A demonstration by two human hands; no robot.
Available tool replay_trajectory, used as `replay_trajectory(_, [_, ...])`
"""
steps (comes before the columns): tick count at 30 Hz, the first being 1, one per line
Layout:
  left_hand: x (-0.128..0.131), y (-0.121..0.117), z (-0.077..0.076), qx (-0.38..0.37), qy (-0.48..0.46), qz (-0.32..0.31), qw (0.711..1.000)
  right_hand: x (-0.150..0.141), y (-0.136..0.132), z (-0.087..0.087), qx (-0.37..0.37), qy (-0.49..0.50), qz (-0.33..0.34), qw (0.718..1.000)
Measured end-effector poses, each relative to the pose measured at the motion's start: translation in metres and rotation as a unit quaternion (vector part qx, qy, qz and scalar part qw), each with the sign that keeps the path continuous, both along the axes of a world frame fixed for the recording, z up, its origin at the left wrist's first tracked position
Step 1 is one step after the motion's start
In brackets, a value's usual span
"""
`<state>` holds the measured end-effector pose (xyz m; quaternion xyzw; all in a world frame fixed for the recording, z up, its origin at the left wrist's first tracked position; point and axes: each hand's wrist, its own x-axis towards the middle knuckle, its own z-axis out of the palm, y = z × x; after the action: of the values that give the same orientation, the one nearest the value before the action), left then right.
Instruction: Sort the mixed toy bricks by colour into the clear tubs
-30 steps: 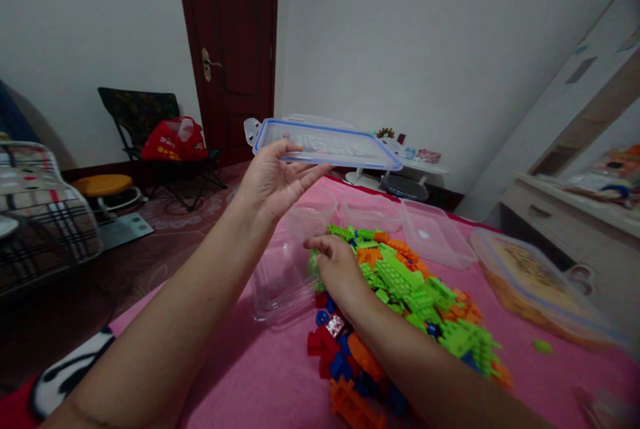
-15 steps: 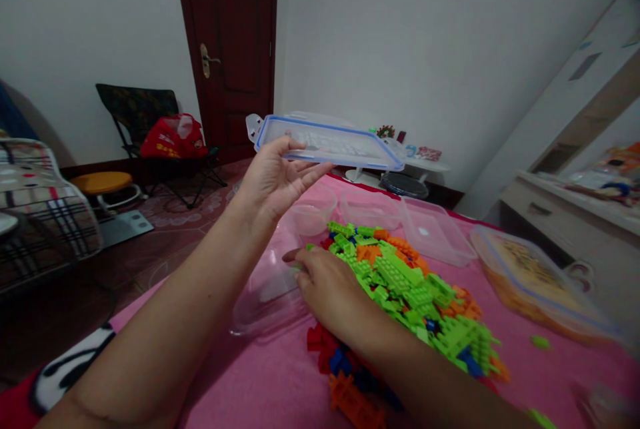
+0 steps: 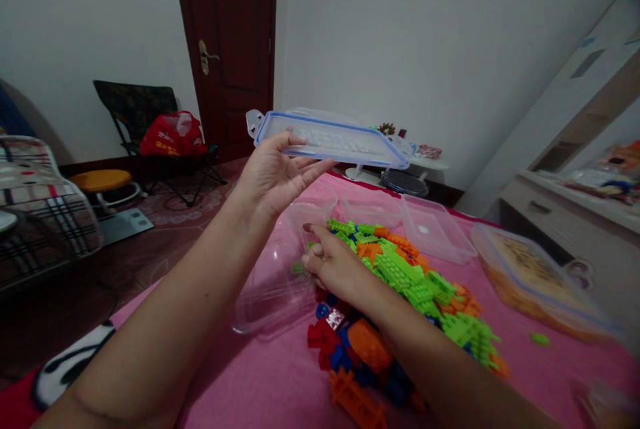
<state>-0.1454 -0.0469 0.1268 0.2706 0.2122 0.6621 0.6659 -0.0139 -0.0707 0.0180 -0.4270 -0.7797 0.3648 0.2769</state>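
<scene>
My left hand (image 3: 283, 172) grips a clear plastic lid (image 3: 340, 141) with a blue seal, its thumb on top and fingers beneath. The lid is raised above the table and tilted. My right hand (image 3: 334, 261) hovers at the left side of a brick pile (image 3: 397, 269), its index finger stretched out and apart from the other fingers. Beside its fingertips, a small green brick (image 3: 298, 268) shows in a clear plastic container (image 3: 260, 302). Red, blue and orange bricks (image 3: 345, 349) lie below my right forearm, which hides part of the pile.
More clear containers (image 3: 435, 232) stand behind the pile on the pink tablecloth (image 3: 250, 382). A lidded box (image 3: 535, 275) of orange-brown contents sits at right, near a loose green brick (image 3: 540, 339). A drawer cabinet (image 3: 545, 209) stands beyond.
My right hand has moved up and away from the container, uncovering the green brick there and more red, blue and orange bricks. My left hand keeps the lid in nearly the same place.
</scene>
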Motion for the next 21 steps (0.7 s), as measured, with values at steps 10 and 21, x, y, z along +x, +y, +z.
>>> replay_trajectory(10, [0.0, -0.008, 0.005, 0.01, 0.012, -0.008, 1.0, 0.002, -0.011, 0.014, 0.142, -0.263, -0.058, 0.952])
replay_trajectory(21, [0.001, -0.002, -0.001, 0.018, 0.037, -0.049, 0.998, 0.019, -0.027, 0.022, 0.167, -0.298, -0.102, 0.934])
